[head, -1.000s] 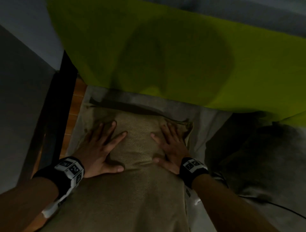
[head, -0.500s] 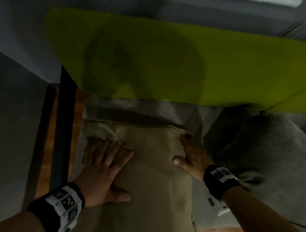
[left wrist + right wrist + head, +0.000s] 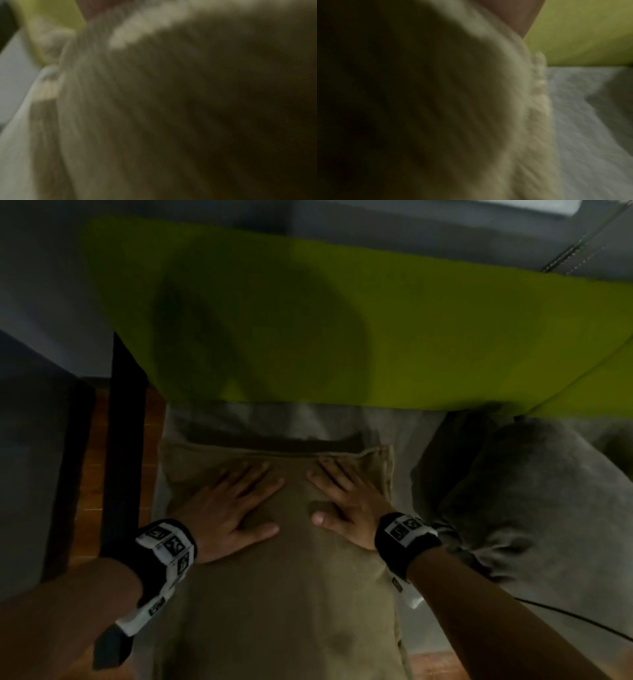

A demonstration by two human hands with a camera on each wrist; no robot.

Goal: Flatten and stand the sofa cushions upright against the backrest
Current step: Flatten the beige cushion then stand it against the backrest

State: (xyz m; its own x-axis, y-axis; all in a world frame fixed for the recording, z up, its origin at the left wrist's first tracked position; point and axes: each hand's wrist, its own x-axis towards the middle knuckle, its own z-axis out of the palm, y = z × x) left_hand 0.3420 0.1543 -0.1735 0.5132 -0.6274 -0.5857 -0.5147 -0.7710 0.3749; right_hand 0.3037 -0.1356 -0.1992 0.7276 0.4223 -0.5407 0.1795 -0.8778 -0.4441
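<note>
A tan cushion [image 3: 284,594] lies flat on the grey seat [image 3: 404,433], its far edge just short of the lime-green backrest [image 3: 428,337]. My left hand [image 3: 229,505] presses flat on the cushion's upper left part, fingers spread. My right hand [image 3: 346,501] presses flat on its upper right part, near the seamed corner. Both wrist views are blurred and filled with the tan cushion [image 3: 154,108] fabric; the right wrist view shows the cushion [image 3: 488,108] edge beside the grey seat [image 3: 583,121]. A grey cushion [image 3: 513,498] lies slumped on the seat to the right.
A dark sofa frame post [image 3: 125,440] runs down the left side, with wooden floor [image 3: 92,467] beyond it. A thin black cable [image 3: 568,616] trails at the lower right. A grey wall [image 3: 41,285] rises behind the backrest.
My right hand has come back from the cushion's right edge onto its top face. Both hands now press flat nearer the far edge.
</note>
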